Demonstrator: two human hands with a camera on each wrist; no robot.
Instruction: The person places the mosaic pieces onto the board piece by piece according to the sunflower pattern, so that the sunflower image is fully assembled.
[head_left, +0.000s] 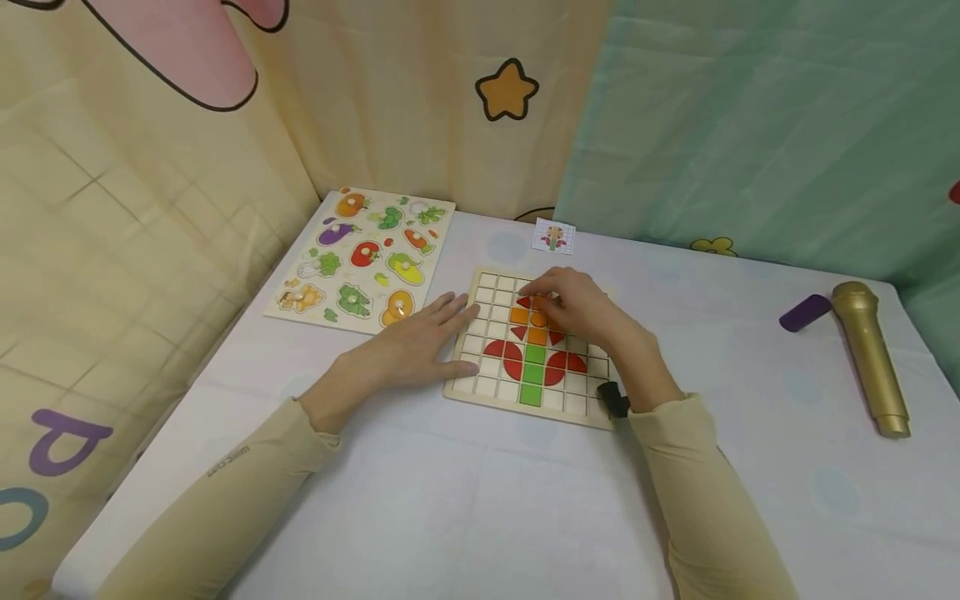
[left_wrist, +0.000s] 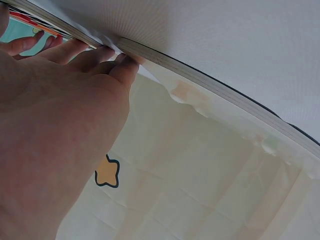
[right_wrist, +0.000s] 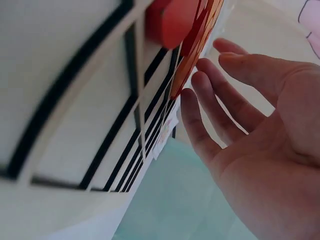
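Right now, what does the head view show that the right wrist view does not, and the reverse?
Only the head view shows the left hand flat on the grid board's left edge, the vegetable puzzle, the pattern card and the gold microphone.

Only the right wrist view shows the right hand's palm with fingers straight, holding nothing.

Both show that hand over the board's orange and red pieces.
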